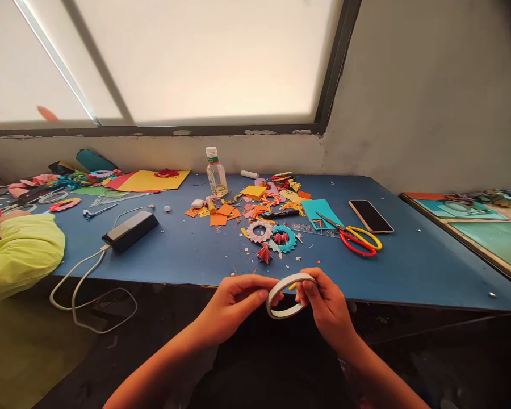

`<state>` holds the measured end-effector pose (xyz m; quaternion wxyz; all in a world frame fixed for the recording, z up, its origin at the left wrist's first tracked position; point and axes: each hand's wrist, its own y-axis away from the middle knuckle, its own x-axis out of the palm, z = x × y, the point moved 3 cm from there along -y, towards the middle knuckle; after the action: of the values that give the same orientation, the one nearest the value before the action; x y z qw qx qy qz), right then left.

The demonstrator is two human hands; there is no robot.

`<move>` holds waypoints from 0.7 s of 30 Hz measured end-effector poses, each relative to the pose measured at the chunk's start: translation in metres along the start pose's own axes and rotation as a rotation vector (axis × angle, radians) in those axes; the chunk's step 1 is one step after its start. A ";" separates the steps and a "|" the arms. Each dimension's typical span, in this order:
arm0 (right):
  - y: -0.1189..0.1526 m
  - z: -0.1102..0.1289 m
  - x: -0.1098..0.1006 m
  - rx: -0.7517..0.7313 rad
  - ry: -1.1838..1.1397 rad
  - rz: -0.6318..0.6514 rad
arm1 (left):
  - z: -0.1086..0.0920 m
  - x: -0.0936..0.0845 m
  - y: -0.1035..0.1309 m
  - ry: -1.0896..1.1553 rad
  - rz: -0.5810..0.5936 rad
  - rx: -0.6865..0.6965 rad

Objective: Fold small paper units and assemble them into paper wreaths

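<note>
A white roll of tape (276,295) is held up just off the table's front edge. My left hand (241,301) pinches its left side between thumb and fingers. On the other side my right hand (326,304) grips the roll, and a small yellow strip (293,286) shows by its fingers. Beyond my hands lie a pink-and-white folded paper ring (259,232), a teal paper ring (290,238) and a red folded paper star (264,253). Scissors (357,238) with red and yellow handles rest to the right, their blades over a teal paper sheet (323,213).
A phone (371,216) lies at the right of the blue table (409,272). Behind the paper scraps stands a glass bottle (217,173). At left are a black power bank (130,230) with white cables and another person's yellow sleeve (34,247). A window (221,62) is behind.
</note>
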<state>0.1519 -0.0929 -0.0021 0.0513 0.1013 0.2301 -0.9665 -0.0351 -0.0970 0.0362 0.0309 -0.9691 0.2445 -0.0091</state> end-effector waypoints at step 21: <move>0.026 -0.003 -0.005 -0.128 0.246 0.008 | 0.016 0.011 -0.005 -0.439 -0.134 0.292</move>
<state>0.1612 -0.1146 -0.0153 0.0329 0.2166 0.2955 -0.9299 -0.0228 -0.0973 0.0202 0.2221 -0.9472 0.1632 0.1640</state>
